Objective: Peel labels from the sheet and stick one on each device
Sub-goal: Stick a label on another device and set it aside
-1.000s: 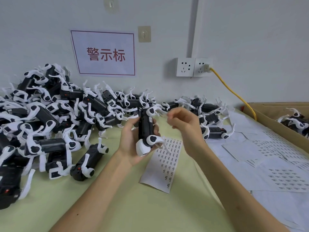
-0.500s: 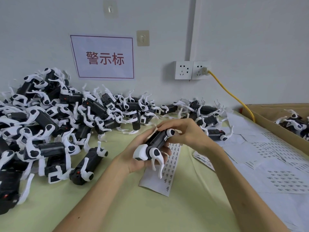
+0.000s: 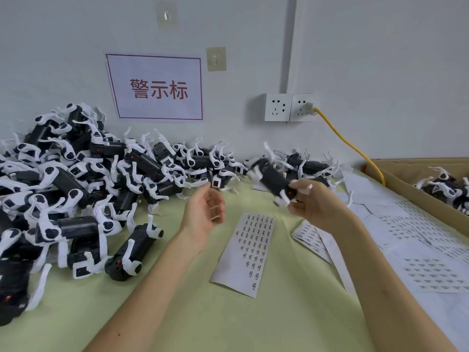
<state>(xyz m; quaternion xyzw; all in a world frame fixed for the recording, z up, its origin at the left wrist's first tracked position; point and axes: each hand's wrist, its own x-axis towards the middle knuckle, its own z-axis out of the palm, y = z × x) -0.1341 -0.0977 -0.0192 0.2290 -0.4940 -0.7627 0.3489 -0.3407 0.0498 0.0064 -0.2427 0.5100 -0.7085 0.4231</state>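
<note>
Your right hand (image 3: 314, 205) grips one black-and-white device (image 3: 272, 180) by its near end, fingers curled round it. The device is blurred and tilts up to that hand's left. Your left hand (image 3: 205, 212) hovers over the table (image 3: 177, 313), fingers loosely bent, holding nothing. The label sheet (image 3: 247, 252) lies flat just below, between both hands. The pile of devices (image 3: 76, 189) sits left of your left hand, and a cardboard box (image 3: 406, 168) right of your right hand.
</note>
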